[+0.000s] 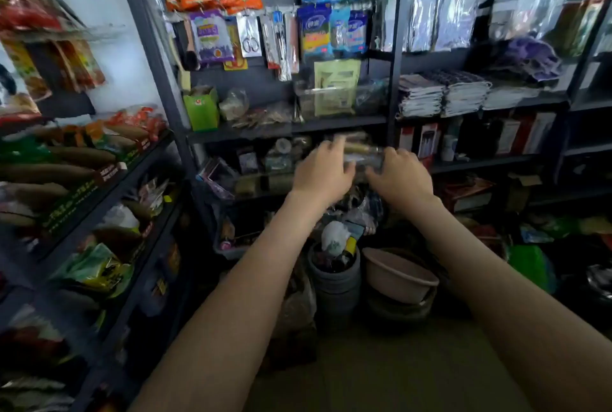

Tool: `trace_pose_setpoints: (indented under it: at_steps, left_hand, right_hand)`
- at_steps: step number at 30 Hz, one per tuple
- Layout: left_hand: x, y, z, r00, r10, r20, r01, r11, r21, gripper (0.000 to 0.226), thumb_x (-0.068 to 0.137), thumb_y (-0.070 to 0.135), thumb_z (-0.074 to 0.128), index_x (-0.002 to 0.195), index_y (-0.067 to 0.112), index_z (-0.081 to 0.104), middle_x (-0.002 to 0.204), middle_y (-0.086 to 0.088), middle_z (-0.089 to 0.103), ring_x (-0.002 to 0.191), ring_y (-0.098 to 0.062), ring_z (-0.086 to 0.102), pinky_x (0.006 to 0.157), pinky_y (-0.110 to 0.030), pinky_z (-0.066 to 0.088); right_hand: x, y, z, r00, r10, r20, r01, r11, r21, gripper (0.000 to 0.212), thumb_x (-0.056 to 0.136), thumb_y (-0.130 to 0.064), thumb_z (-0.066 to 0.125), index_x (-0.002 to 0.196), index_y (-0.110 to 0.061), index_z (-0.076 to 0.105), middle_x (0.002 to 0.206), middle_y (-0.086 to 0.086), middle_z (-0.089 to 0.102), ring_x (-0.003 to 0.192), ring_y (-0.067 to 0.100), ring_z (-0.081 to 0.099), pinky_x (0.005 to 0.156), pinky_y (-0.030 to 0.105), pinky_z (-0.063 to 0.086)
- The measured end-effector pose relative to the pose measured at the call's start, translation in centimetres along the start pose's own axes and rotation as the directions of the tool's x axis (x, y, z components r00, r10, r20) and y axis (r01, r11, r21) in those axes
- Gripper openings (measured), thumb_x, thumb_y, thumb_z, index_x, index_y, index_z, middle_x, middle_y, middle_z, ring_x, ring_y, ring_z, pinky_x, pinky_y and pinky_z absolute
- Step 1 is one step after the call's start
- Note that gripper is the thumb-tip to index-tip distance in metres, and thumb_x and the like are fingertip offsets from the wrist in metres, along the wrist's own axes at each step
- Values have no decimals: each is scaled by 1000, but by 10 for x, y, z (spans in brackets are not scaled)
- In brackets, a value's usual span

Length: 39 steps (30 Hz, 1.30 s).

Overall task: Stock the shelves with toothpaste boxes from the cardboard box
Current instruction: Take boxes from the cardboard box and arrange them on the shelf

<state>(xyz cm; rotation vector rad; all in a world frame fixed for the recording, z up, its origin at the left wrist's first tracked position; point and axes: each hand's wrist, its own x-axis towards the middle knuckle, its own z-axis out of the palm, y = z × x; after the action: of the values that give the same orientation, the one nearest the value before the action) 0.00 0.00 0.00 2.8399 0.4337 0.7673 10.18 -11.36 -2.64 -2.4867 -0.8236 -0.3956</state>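
Observation:
Both my arms reach forward to the middle dark metal shelf [291, 128]. My left hand [323, 173] and my right hand [399, 178] hold a blurred stack of long toothpaste boxes [359, 151] between them, fingers curled over the ends. The stack sits at the height of the shelf opening below the green carton level. The boxes are motion-blurred and their print is unreadable. No cardboard box shows in this view.
Snack bags fill the left rack [99, 176]. Hanging packets [314, 31] and folded cloths [443, 93] sit above. On the floor stand a grey bucket [334, 282] and stacked beige basins [397, 276]. Small jars [251, 161] crowd the shelf left of my hands.

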Motion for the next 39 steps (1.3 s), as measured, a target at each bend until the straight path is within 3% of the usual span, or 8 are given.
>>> trace_pose_setpoints:
  at_steps: [6, 11, 17, 20, 23, 32, 37, 39]
  left_hand:
    - [58, -17, 120, 947, 143, 287, -166, 984, 59, 29, 100, 33, 42, 119, 16, 54, 112, -5, 56, 97, -25, 58, 65, -33, 45]
    - [139, -5, 219, 870, 214, 444, -186, 977, -106, 27, 97, 31, 45, 116, 16, 56, 111, -7, 60, 100, -26, 58, 75, -36, 49]
    - [231, 89, 312, 697, 479, 534, -419, 876, -239, 33, 98, 33, 46, 125, 15, 54, 115, -5, 60, 100, -25, 60, 76, -40, 53]
    - [260, 153, 365, 579, 589, 564, -515, 800, -307, 29, 97, 33, 46, 116, 13, 55, 109, -6, 60, 96, -27, 60, 70, -36, 50]
    - [279, 222, 418, 478, 665, 574, -563, 734, -380, 28, 97, 33, 46, 112, 13, 56, 109, -7, 61, 98, -28, 59, 72, -38, 51]
    - [362, 442, 545, 325, 713, 621, -576, 670, -468, 36, 98, 35, 46, 125, 13, 51, 102, -8, 61, 91, -28, 61, 67, -34, 48]
    - [423, 537, 620, 292, 665, 687, -285, 747, -601, 37, 97, 38, 50, 126, 16, 54, 118, -2, 61, 97, -16, 57, 79, -28, 47]
    - [448, 578, 658, 278, 677, 681, -274, 736, -619, 36, 97, 36, 51, 126, 15, 56, 120, -4, 62, 101, -17, 58, 82, -28, 47]
  right_hand:
    - [35, 60, 97, 988, 114, 107, -109, 993, -47, 48, 95, -45, 44, 113, -1, 51, 117, 18, 56, 111, 35, 52, 82, 41, 46]
    - [82, 138, 147, 954, 244, 175, -221, 965, -139, 46, 96, -45, 39, 114, -5, 53, 115, 14, 58, 107, 33, 54, 79, 40, 48]
    - [105, 271, 147, 837, 523, 163, -487, 847, -213, 80, 88, -71, 11, 115, -11, 56, 113, 13, 58, 104, 31, 55, 73, 39, 44]
    - [108, 346, 130, 750, 659, 52, -633, 738, -233, 60, 94, -58, 35, 112, -4, 56, 115, 17, 58, 108, 34, 54, 82, 41, 45]
    - [113, 424, 109, 656, 754, 13, -725, 636, -264, 59, 94, -55, 38, 115, -2, 54, 117, 19, 57, 111, 36, 52, 85, 42, 44]
    - [144, 662, 26, 482, 876, 17, -843, 470, -262, 53, 95, -48, 40, 125, -6, 49, 128, 16, 51, 120, 33, 46, 92, 41, 41]
    - [188, 801, -8, 445, 892, 83, -872, 453, -188, 36, 95, -31, 45, 119, -6, 51, 123, 15, 52, 114, 32, 50, 88, 38, 44]
    - [207, 859, -12, 443, 889, 117, -875, 457, -160, 31, 94, -30, 47, 115, -7, 52, 118, 12, 53, 107, 30, 53, 81, 37, 46]
